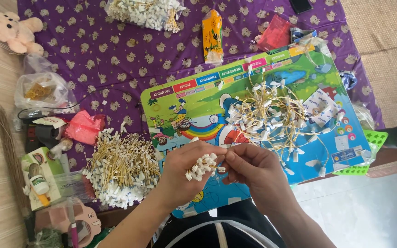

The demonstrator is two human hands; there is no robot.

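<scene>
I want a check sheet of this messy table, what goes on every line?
Surface: purple patterned cloth with a colourful cartoon board on it.
Job's things: white tags on yellow strings, a loose tangle on the board, a sorted heap beside it, a bunch in hand.
Clutter: pink plush toy, orange packet, bag of tags.
Grip: left hand holds the bunch; right hand pinches one tag.
Cables: black cord at the cloth's left.
Surroundings: white tiled floor.

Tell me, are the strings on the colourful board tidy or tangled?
Tangled: the yellow strings with white tags lie crisscrossed in a loose heap on the colourful board.
</scene>
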